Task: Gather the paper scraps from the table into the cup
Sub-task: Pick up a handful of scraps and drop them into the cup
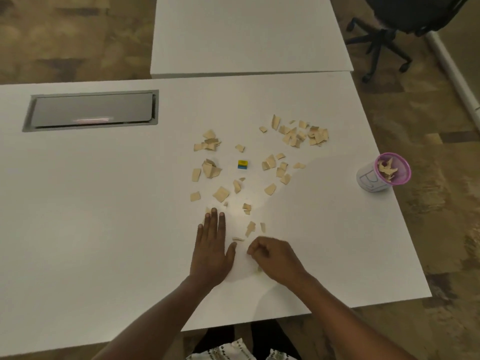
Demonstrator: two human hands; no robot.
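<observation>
So the cup [384, 172] sits way off to the right of the little yellow-and-blue block [242, 164], near the table [104, 229] edge, with a few paper scraps [388, 168] already in it. Most scraps [301, 132] lie scattered all around that block. My left hand [211, 252] rests flat and open below the block; my right hand [275, 258] is curled beside it, fingers pinched together, can't tell if it's holding anything.

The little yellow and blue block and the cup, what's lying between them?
Head view: a cluster of paper scraps beside the block, then bare table up to the cup.
</observation>
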